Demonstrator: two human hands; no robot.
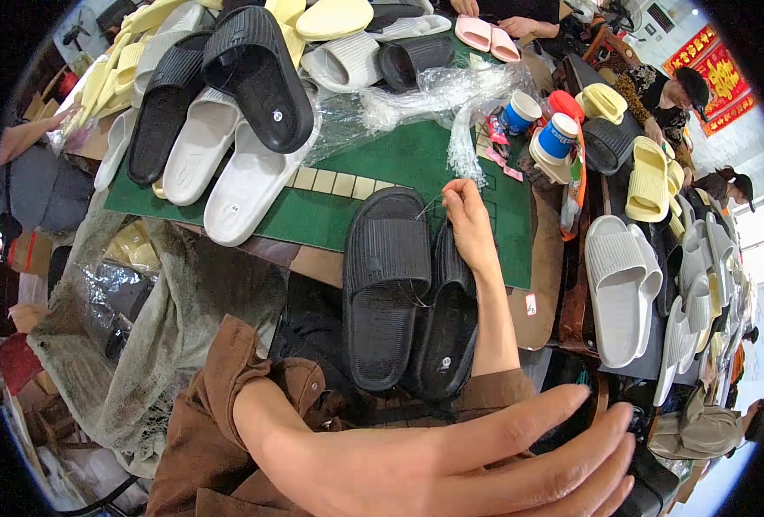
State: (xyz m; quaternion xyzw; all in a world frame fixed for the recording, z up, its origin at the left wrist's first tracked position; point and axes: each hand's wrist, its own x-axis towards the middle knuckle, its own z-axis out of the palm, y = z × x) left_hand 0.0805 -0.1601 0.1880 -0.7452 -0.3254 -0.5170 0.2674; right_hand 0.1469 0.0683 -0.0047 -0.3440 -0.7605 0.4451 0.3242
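Observation:
A pair of black slide slippers stands upright against the table's front edge, close to my body. One slipper (380,258) faces me with its ribbed strap, and the other slipper (447,340) is turned beside it, a small round white sticker on its insole. A thin clear plastic loop (423,209) runs around the two near their toe ends. My right hand (468,220) pinches that loop at the top of the pair. Low in the foreground my left hand (520,452) reaches across to the right, its fingers stretched out and apart, holding nothing.
A green mat (373,155) covers the table. Black, white and yellow slides crowd its far left, such as a black slide (261,77). Clear loops (465,155) lie bundled near blue-and-white cups (558,136). Grey slides (619,293) stand at right. Co-workers sit beyond.

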